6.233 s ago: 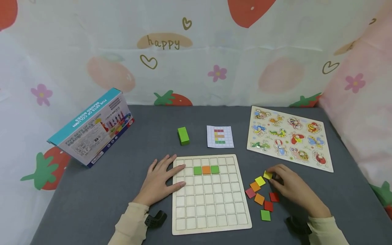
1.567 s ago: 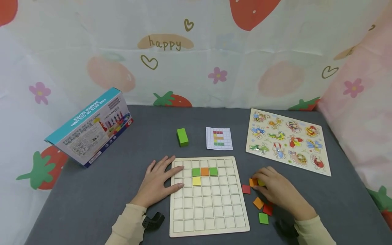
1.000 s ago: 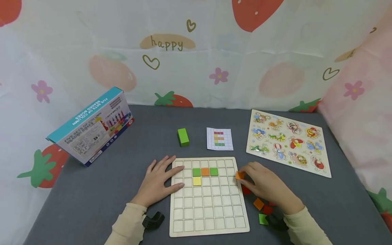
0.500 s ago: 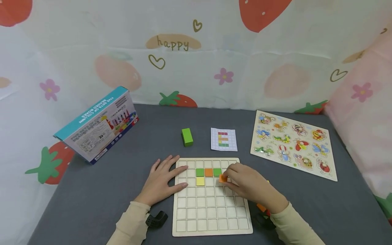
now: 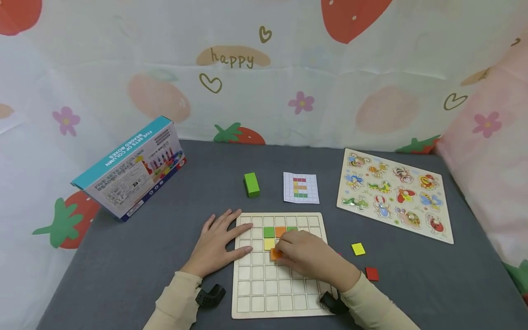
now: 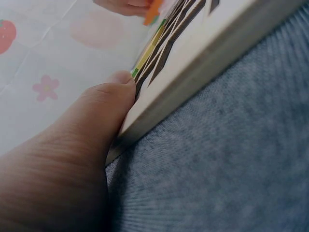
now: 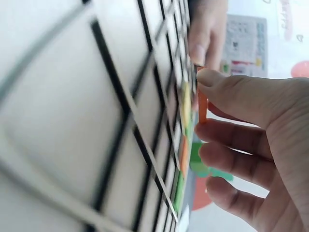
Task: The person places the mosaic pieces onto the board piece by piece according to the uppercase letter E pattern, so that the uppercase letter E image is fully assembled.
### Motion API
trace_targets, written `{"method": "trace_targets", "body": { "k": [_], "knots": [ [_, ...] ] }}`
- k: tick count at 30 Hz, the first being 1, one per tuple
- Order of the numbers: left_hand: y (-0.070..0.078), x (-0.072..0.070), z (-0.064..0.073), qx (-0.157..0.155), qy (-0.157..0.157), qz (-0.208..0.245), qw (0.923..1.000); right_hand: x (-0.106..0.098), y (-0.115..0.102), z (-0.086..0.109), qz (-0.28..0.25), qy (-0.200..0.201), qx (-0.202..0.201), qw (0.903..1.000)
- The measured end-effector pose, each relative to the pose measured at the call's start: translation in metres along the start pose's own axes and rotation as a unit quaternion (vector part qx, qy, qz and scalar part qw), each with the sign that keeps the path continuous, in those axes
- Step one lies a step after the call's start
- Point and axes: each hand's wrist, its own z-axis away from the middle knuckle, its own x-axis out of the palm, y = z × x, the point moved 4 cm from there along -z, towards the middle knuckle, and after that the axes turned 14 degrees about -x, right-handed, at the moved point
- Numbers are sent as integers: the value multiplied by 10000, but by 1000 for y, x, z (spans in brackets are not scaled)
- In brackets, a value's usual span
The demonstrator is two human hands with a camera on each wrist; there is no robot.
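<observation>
One orange tile [image 5: 274, 255], square, no long axis: pinched between thumb and forefinger of the right hand [image 5: 311, 259], the nearer hand, at their tips, facing the left hand [image 5: 216, 240]. One yellow tile [image 5: 269, 244], seated in the board [image 5: 255, 288], just beyond those fingertips. Left fingers: spread, grasping nothing, resting on the board's edge. Tile-to-board contact: cannot tell.

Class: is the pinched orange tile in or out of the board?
Out: the right hand pinches the orange tile, and the left wrist view shows it above the board.
</observation>
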Motion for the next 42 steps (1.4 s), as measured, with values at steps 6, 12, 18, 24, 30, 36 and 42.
{"method": "trace_targets", "body": {
  "k": [6,12,18,24,30,36,42],
  "knots": [
    [1,-1,0,38,87,37,9999,11,-3,-5,16,-355,76,9993],
    [2,-1,1,33,99,-42,9999,16,-4,-8,29,-489,150,9987],
    [0,0,1,-33,-17,-42,10000,14,-6,-12,-16,-448,117,9989],
    [-1,1,1,-36,-15,-19,10000,16,-5,-14,31,-469,127,9988],
    [-1,2,-1,5,-5,-25,10000,16,-3,-14,-22,-461,181,9988],
    [-1,2,-1,13,30,-27,10000,6,3,-7,-320,-437,347,9979],
    [-1,2,0,70,47,37,10000,-15,16,23,-478,-173,828,9953]
  ]
}}
